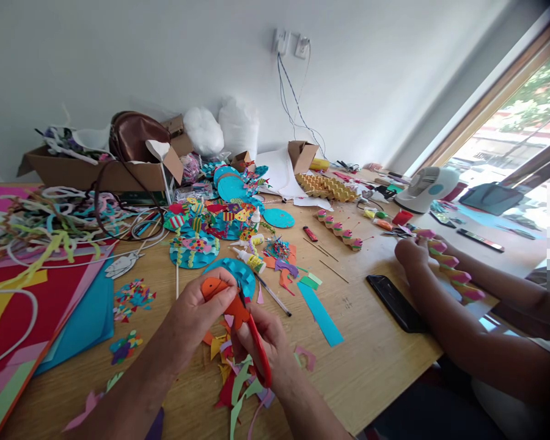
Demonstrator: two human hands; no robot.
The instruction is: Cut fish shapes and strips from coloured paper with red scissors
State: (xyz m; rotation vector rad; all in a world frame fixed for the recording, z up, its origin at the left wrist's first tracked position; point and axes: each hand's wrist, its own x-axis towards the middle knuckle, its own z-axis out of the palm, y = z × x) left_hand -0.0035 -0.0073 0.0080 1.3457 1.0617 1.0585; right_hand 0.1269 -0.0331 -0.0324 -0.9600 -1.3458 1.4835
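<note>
Between the thumb and fingers of my left hand (213,302) is an orange paper fish (239,309) with a small drawn eye. My right hand (268,342) grips red-handled scissors (259,348), whose blades lie along the fish's edge near its tail. Below both hands spreads a heap of colourful paper scraps (245,385). Just beyond them sit a blue scalloped paper disc (233,275), a pen (273,294) and a yellow-labelled glue bottle (252,260).
A co-worker's hands (412,249) hold a painted egg-carton strip (449,263) at right. Nearby lie a black phone (396,302) and a blue paper strip (319,313). Coloured sheets (80,324) and tangled pipe cleaners (50,220) cover the left. A cardboard box (91,174) stands behind.
</note>
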